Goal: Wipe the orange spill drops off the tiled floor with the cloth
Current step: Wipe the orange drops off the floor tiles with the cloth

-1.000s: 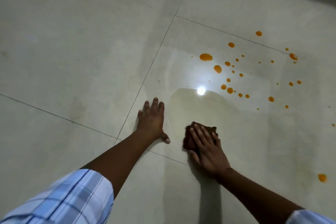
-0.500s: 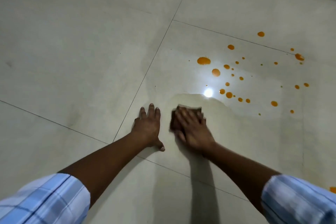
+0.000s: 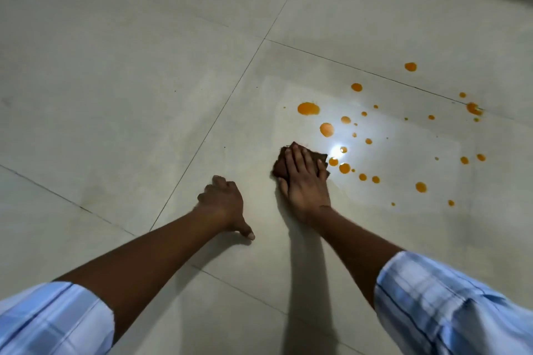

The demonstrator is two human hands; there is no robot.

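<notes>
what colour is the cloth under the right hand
Dark brown cloth, clearest in the head view.

The right hand (image 3: 305, 181) lies flat, fingers (image 3: 297, 157) straight; the left hand (image 3: 222, 204) curled, thumb out.

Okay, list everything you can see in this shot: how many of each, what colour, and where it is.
orange spill drops: over twenty, orange, scattered on the floor beyond and right of the cloth
dark brown cloth: one, brown, on the floor under the right hand
pale glossy tiled floor: one, beige-grey, fills the view
white light glare: one, white, just beyond the cloth
light blue checked sleeves: two, blue, bottom corners
left hand: one, fingers bent, resting on the floor
right hand: one, fingers flat, pressing the cloth
</notes>
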